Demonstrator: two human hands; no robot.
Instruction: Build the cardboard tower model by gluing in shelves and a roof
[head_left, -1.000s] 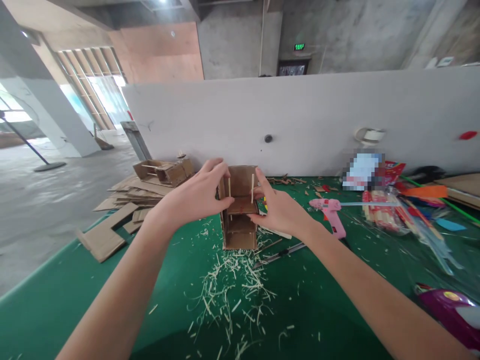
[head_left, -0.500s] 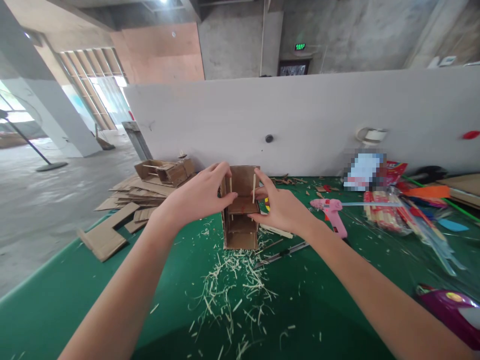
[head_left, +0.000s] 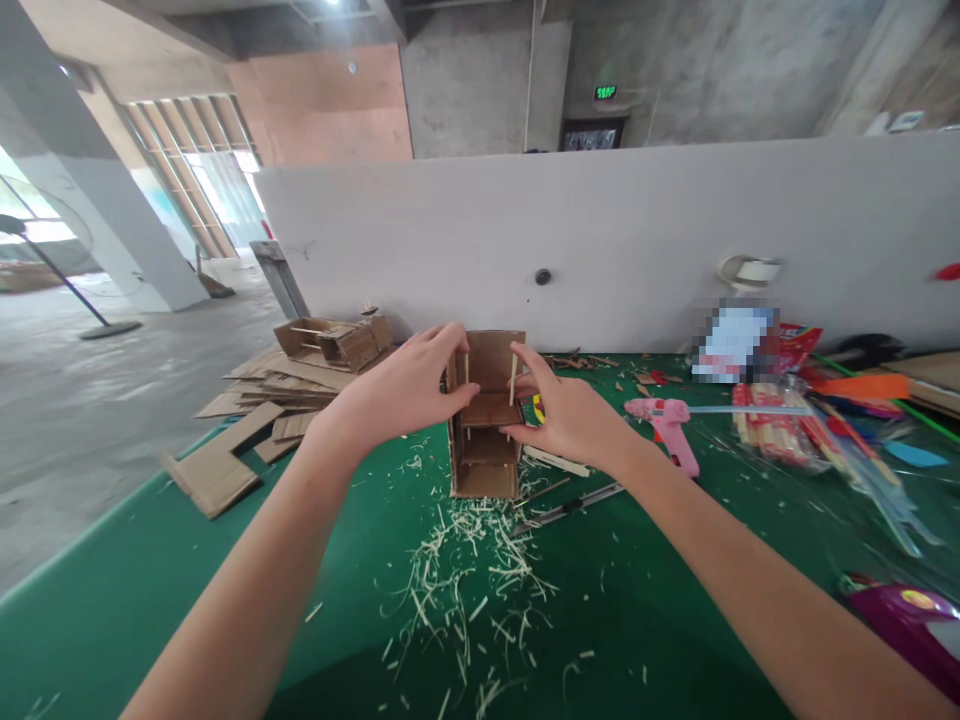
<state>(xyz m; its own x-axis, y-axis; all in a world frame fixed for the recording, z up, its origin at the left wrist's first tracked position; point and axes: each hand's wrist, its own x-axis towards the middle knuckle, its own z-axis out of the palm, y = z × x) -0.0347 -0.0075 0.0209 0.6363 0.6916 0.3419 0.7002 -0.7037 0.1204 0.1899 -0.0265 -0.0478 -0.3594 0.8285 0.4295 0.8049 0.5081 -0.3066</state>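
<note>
At far left of the green table [head_left: 360, 580], I see a stack of flat cardboard pieces [head_left: 255, 388], with an open cardboard box [head_left: 300, 340] on top. Next comes my left hand [head_left: 405, 380], part-open, thumb and fingers apart, grasping the left side of a cardboard shelf unit [head_left: 495, 362]. The unit stands upright at the table's centre, its open front towards me; wood shavings [head_left: 469, 565] lie in front. A thin pale stick [head_left: 514, 378] stands at the upper level's right front. My right hand [head_left: 574, 415] grasps that side: index fingertip at the stick's top, thumb lower, by the shelf edge, a gap between them. I cannot tell how hard either hand presses. Beyond my right hand lie a utility knife [head_left: 566, 508], partly behind my forearm, a pink glue gun [head_left: 671, 425] and bagged sticks [head_left: 772, 430].
</note>
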